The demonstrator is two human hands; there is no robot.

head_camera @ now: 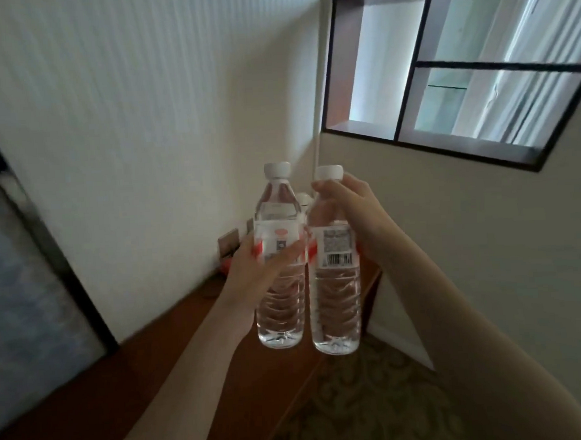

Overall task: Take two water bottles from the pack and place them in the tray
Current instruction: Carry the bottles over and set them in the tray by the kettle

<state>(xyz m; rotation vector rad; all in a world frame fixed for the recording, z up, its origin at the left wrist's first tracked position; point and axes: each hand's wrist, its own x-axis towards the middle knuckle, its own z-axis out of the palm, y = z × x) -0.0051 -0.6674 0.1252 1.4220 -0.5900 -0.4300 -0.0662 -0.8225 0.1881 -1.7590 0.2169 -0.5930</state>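
Note:
Two clear water bottles with white caps and red-and-white labels hang upright in the air, side by side. My left hand [251, 275] grips the left water bottle [281, 304] around its label. My right hand [349, 213] grips the right water bottle [335, 305] around its upper part, below the cap. Behind and between them a third white cap [303, 199] shows, with a bit of red wrapping [226, 265] of the pack low at the left. The tray is out of view.
A dark red-brown wooden counter [175, 353] runs along the white wall on the left to the corner. A dark-framed panel [22, 267] stands at far left. Patterned carpet [376, 400] lies below on the right. A framed opening [443, 77] sits high in the right wall.

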